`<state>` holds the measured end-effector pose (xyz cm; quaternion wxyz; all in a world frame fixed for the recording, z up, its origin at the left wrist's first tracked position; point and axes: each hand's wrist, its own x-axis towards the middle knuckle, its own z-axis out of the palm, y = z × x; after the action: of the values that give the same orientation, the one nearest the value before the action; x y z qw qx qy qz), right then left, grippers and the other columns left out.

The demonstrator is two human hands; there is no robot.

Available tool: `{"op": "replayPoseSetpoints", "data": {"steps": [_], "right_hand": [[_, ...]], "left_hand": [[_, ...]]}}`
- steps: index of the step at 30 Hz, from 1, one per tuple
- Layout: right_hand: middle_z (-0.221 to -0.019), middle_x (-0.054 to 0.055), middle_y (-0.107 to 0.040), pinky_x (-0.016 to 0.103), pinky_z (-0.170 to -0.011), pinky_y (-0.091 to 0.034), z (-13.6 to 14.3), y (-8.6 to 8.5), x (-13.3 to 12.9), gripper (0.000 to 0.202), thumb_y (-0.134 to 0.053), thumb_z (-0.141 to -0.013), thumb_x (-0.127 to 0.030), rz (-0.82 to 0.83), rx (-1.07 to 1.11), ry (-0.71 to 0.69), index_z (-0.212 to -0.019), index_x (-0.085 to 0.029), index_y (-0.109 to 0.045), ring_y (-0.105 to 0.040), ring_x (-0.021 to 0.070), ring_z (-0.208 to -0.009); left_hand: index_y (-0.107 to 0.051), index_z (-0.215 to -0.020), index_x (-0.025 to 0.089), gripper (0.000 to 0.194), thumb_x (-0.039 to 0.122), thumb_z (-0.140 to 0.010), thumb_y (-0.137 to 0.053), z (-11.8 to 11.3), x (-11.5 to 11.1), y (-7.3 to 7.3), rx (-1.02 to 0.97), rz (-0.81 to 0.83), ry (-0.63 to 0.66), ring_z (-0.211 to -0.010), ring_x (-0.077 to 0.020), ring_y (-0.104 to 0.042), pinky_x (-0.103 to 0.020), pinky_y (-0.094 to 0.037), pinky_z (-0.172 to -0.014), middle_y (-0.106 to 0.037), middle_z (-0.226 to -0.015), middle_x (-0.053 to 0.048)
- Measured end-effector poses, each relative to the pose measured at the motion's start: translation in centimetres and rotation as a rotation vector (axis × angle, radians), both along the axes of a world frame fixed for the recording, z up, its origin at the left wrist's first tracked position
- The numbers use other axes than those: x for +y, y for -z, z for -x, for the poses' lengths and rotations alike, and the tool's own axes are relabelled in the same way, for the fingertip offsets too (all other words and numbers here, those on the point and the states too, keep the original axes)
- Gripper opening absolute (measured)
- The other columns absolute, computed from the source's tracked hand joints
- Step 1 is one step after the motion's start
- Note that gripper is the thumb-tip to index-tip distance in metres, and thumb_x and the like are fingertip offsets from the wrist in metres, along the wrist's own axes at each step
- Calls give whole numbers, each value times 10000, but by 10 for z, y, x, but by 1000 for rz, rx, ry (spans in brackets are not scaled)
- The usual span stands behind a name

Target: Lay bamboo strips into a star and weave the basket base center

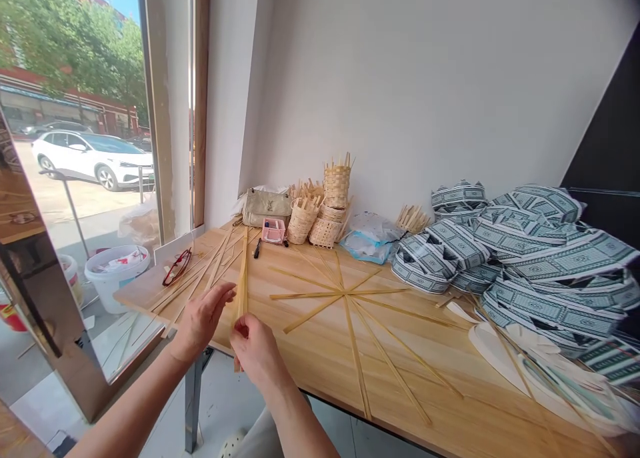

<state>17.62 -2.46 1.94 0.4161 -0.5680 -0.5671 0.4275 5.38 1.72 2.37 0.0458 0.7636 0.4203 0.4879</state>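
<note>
My right hand (257, 348) is closed on a bundle of long, flat yellowish bamboo strips (243, 271) near the front edge of the table. Their far ends point toward the back, and their near ends hang past the edge below my fingers. Just left of the bundle is my left hand (205, 318), fingers extended and apparently holding nothing. To the right, more bamboo strips (357, 355) lie flat in a star, crossing at one centre point. Some of them reach toward the front edge.
Loose strips (215, 265) and red-framed glasses (177, 267) lie on the table's left side. Farther back are a beige bag (269, 207), a pink box (273, 231), a black pen (257, 248) and woven baskets (337, 186). Patterned bundles (555, 258) are piled on the right.
</note>
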Motion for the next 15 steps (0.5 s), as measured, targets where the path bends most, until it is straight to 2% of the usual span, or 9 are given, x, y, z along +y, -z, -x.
{"op": "replayPoseSetpoints", "data": {"steps": [6, 11, 15], "right_hand": [[-474, -43, -507, 178, -364, -280, -8, 3, -2, 133, -507, -650, -138, -133, -148, -57, -532, -191, -476, -422, 69, -358], [-534, -24, -540, 198, -425, -321, -16, 1, 4, 120, -472, -694, -133, -219, -190, 40, -608, -199, -523, -468, 101, -450], [-602, -15, -555, 219, -479, -371, -23, 2, 9, 131, -463, -692, -114, -274, -197, 110, -708, -203, -558, -506, 123, -524]], "left_hand": [[-546, -910, 205, 258, 368, -838, -359, -4, -3, -1, -154, 102, -25, -700, -137, -644, -229, -493, -655, -682, -749, -3], [-556, -875, 202, 271, 426, -817, -414, -5, -7, -10, -212, 155, 2, -746, -158, -636, -244, -484, -680, -681, -787, -19], [-550, -886, 190, 287, 445, -794, -454, -5, -8, -11, -280, 203, 56, -768, -169, -631, -256, -486, -693, -675, -803, -37]]}}
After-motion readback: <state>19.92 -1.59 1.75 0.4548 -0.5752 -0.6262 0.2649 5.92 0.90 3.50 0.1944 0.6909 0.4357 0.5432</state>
